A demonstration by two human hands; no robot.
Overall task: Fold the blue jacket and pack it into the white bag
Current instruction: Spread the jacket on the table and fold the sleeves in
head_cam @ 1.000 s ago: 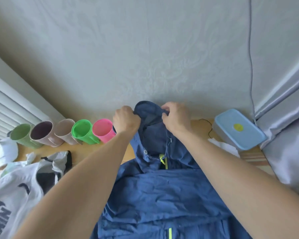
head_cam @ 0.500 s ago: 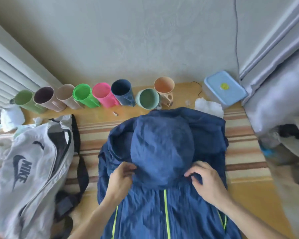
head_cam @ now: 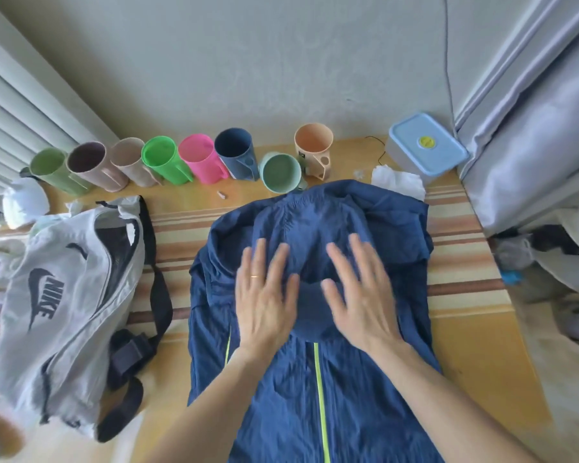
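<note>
Leftward white bag (head_cam: 64, 295), cups (head_cam: 194, 158) behind blue jacket (head_cam: 315, 379), both hands' grip open.

Jacket (head_cam: 315, 396) hem cut off; right fingers (head_cam: 358, 252) blurred.

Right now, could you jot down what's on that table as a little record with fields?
surface: wooden table with striped mat
jacket: blue jacket laid flat, hood folded down onto its chest
left hand: open, flat on the hood
right hand: open, flat on the hood
bag: white bag left of the jacket, unzipped, nothing blue in it
back row: eight cups along the wall
far right corner: lidded box
</note>
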